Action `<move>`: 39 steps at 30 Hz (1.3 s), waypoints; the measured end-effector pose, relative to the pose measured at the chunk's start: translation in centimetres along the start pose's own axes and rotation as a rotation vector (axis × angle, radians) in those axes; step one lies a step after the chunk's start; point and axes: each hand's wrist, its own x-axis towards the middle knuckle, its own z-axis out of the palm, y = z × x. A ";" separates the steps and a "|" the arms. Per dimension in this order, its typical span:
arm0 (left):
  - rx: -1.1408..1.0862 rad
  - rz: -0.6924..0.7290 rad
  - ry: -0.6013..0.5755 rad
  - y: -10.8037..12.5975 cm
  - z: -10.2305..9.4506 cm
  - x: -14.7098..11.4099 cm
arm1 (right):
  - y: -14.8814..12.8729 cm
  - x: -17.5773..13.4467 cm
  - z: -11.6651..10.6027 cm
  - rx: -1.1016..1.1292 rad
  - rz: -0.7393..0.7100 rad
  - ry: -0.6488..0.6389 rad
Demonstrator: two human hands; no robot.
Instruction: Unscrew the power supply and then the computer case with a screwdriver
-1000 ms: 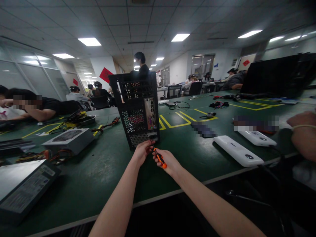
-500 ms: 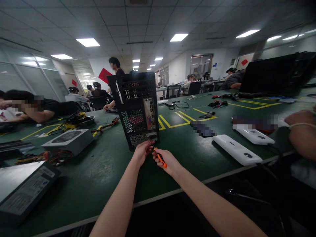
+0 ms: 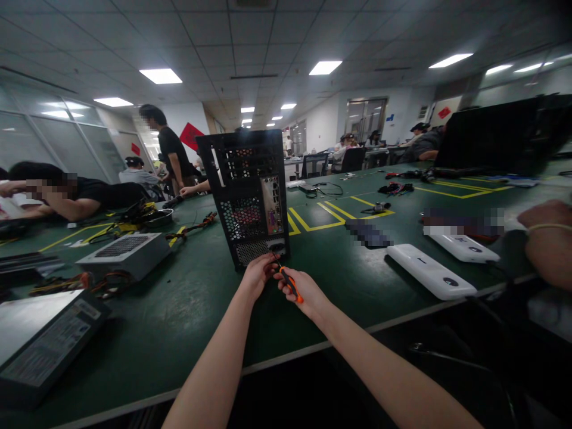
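A black computer case (image 3: 243,217) stands upright on the green table, its rear panel with ports and perforated metal facing me. My right hand (image 3: 298,289) grips an orange and black screwdriver (image 3: 291,282). Its shaft points up and left at the lower right of the rear panel, by the power socket. My left hand (image 3: 259,274) is at the bottom of the panel, its fingers closed together beside the screwdriver's tip. Whatever those fingers pinch is too small to make out, and they partly hide the tip.
Two power supplies, a nearer one (image 3: 49,345) and a farther one (image 3: 127,253), lie at left with cables. White devices (image 3: 431,271) and a dark phone-like object (image 3: 369,233) lie at right. Another person's arm (image 3: 549,238) rests at the right edge. A monitor (image 3: 491,140) stands behind.
The screwdriver handle has turned slightly in my right hand, showing more black. My hands and the case stay nearly in place. A standing person beyond the case has moved left.
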 end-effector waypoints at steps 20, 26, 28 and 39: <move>0.024 -0.007 0.014 0.3 0.2 -0.3 | 1.1 0.4 0.1 -0.392 -0.274 0.171; 0.006 -0.017 0.018 0.1 0.1 -0.1 | 1.2 -0.3 -0.6 -0.657 -0.491 0.258; 0.011 -0.019 0.023 0.1 0.1 -0.1 | 1.1 -0.5 -0.7 -0.712 -0.520 0.285; 0.013 -0.002 0.006 0.0 0.0 -0.1 | 1.6 0.8 -0.6 -0.391 -0.337 0.175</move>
